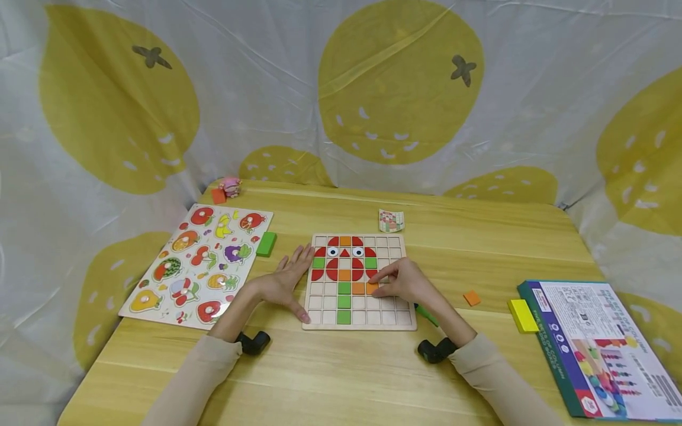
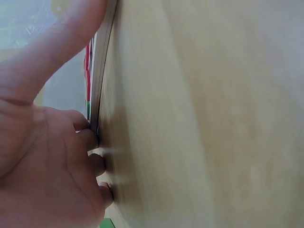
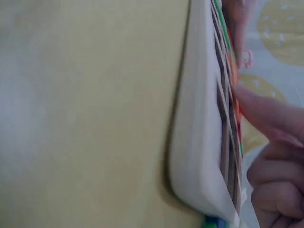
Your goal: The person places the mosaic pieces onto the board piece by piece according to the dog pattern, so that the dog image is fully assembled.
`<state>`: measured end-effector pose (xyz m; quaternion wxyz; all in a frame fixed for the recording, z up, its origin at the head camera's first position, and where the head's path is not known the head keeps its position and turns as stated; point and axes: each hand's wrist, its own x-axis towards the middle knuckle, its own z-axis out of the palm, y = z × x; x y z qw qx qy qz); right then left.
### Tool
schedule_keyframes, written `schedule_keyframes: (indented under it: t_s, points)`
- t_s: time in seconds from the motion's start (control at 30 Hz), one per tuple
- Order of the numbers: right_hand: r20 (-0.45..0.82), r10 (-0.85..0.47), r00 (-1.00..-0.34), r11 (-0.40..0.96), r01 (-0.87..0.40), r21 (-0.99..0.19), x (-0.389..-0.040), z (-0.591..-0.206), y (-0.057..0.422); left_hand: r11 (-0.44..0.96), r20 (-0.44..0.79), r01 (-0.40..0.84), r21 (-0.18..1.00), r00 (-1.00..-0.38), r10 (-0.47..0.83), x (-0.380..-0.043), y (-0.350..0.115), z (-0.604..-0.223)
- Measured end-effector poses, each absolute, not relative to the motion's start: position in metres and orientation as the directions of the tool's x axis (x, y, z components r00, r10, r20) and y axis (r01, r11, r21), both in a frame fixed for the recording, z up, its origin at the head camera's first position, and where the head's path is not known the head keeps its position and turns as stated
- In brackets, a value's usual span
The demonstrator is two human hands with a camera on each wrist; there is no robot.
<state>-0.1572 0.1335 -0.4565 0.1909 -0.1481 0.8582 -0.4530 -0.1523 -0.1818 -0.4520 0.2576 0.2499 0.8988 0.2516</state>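
A wooden grid board lies mid-table, with red, green and orange tiles and two eye tiles set in its cells. My left hand steadies the board's left side, fingers spread and thumb at the near left corner. In the left wrist view its fingertips rest on the table by the board's edge. With thumb and index finger my right hand pinches an orange square tile, low in its cell. Another orange tile sits just left of it, beside a column of green tiles.
A fruit puzzle board lies left, a green block by its edge. Behind the grid board is a small pattern card. To the right are a loose orange tile, a yellow block and a box.
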Motion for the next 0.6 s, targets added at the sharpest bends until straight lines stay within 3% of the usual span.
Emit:
schedule_keyframes:
  t_s: [0.3, 0.6]
  points:
    - [-0.228, -0.345, -0.910, 0.592, -0.022, -0.806, -0.160, -0.442, 0.185, 0.755, -0.340, 0.315, 0.575, -0.747, 0.571, -0.152, -0.182, -0.451]
    - [-0.333, -0.290, -0.897, 0.629, 0.084, -0.773, -0.150, -0.457, 0.231, 0.752, -0.338, 0.319, 0.577, -0.744, 0.576, -0.152, -0.182, -0.452]
